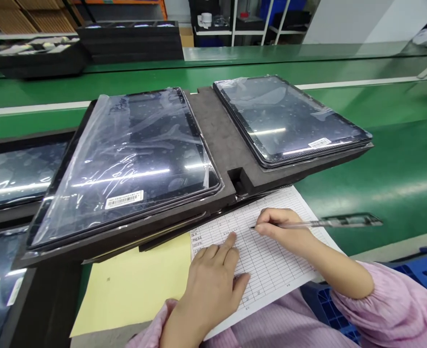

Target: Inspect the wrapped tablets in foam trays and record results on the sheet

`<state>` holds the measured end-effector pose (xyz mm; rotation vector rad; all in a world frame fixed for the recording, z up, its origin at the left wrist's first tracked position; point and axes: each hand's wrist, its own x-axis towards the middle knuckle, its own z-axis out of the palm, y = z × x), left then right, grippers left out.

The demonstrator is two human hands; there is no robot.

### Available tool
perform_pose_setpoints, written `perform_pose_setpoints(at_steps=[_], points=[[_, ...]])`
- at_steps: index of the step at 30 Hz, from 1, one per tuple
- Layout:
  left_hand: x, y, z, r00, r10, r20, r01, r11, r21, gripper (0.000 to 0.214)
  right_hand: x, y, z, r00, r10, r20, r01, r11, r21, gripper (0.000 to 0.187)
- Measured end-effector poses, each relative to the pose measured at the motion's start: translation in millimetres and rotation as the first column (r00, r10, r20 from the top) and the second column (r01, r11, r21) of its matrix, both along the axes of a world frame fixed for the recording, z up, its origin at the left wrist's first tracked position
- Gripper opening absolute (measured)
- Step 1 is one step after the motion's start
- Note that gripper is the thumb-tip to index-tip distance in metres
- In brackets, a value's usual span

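Note:
A white sheet printed with a grid (271, 270) lies at the near edge, with a few handwritten marks in its upper rows. My left hand (215, 275) rests on it, fingers stretched out and the index fingertip by the marks. My right hand (284, 229) pinches a pen (322, 222), its tip at the paper just right of my left index finger. Under the grid sheet's left side is a yellow sheet (137, 285). Beyond the papers, two tablet-like screens, a left one (133, 159) and a right one (289, 118), wear clear film and barcode labels.
The screens sit in a dark foam tray (216, 125) on a green conveyor belt (398, 145). More screens (13, 164) lie in trays at left. Black trays (129, 43) stand across the belt. A blue plastic crate (423, 275) is by my right arm.

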<state>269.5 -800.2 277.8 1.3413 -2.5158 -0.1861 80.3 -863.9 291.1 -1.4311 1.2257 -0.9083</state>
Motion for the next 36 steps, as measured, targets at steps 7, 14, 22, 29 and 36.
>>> perform_pose_setpoints(at_steps=[7, 14, 22, 29, 36], points=[[1, -1, -5.1, 0.999, 0.0, -0.043, -0.001, 0.999, -0.032, 0.021, 21, -6, -20.2, 0.984, -0.11, -0.141, 0.099, 0.992, -0.083, 0.034], [2, -1, -7.1, 0.994, -0.001, -0.11, -0.007, 0.998, -0.066, 0.02, 24, -5, -24.7, 0.96, -0.142, -0.241, 0.08, 0.964, -0.253, 0.034], [3, -2, -7.6, 0.993, -0.001, -0.12, -0.005, 0.999, -0.049, 0.02, 26, -6, -21.4, 0.947, -0.148, -0.284, 0.055, 0.948, -0.312, 0.035], [3, -2, -6.1, 0.994, -0.006, -0.113, 0.001, 0.999, -0.05, 0.02, 26, -5, -22.8, 0.947, -0.152, -0.281, 0.043, 0.932, -0.36, 0.034], [4, -1, -6.2, 0.993, -0.004, -0.12, -0.004, 0.998, -0.068, 0.02, 24, -7, -21.9, 0.963, -0.169, -0.209, 0.115, 0.962, -0.248, 0.033]])
